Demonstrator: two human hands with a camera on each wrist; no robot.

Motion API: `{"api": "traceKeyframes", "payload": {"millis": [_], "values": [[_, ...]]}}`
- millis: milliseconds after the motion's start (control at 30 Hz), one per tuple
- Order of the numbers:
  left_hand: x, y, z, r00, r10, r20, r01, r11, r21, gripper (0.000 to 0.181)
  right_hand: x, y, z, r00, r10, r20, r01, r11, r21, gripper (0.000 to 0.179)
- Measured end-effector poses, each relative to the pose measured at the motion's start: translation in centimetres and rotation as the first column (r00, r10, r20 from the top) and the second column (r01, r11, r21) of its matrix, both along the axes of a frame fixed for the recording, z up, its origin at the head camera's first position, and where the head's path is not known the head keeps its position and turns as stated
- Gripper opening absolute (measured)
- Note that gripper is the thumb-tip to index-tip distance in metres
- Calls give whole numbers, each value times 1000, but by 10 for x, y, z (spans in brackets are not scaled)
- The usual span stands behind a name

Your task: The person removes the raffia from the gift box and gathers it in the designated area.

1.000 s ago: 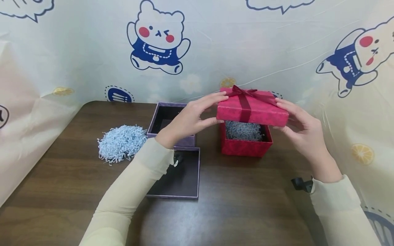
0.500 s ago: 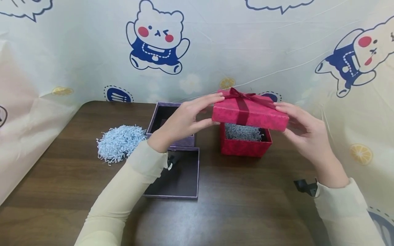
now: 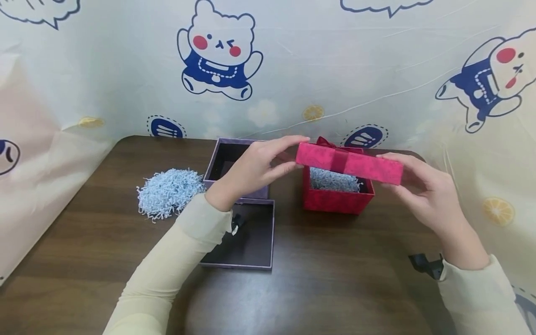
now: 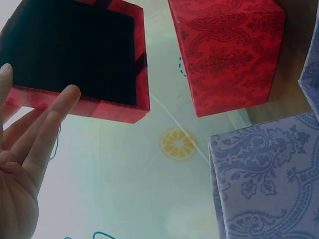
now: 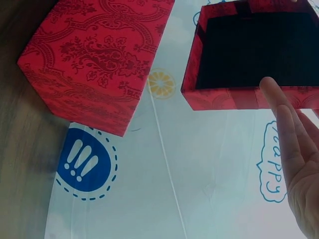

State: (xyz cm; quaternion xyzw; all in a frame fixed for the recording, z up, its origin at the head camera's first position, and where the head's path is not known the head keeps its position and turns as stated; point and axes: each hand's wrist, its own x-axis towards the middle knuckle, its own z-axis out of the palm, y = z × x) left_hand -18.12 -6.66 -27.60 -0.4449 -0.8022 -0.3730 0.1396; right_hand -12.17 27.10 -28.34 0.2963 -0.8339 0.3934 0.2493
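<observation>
Head view: 2 hands [image 3: 253,167] [image 3: 437,200] pinch a lid [image 3: 349,164] above brown table [image 3: 326,274], printed sheet [image 3: 301,46] behind.

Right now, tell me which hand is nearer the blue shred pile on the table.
Left. The left hand is right of the pile, holding the red lid by its left end; the right hand is farther right, at the lid's opposite end.

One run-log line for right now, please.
left grip holds red lid; right grip holds red lid; red lid tilted, apart from red box; red box open, blue shreds inside; purple box open
</observation>
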Motion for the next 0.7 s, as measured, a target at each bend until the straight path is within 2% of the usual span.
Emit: {"api": "traceKeyframes", "payload": {"millis": [300,433,500,600,700], "values": [[1,3,-1,999,-27,-44,25,998,-54,52,8,9,-1,999,-46,10,45,997,68,63],[2,5,-3,998,-53,-43,50,997,-55,50,8,13,-5,1000,-2,17,1,1000,10,48],[3,5,-3,998,-56,-42,54,997,-46,50,8,15,-5,1000,11,24,-11,1000,-3,47],[4,5,-4,997,-66,-41,65,998,-28,49,9,16,-5,999,13,45,-14,1000,6,50],[4,4,-5,997,-79,-8,78,996,-35,48,10,16,-7,997,-2,73,-1,999,37,58]]}}
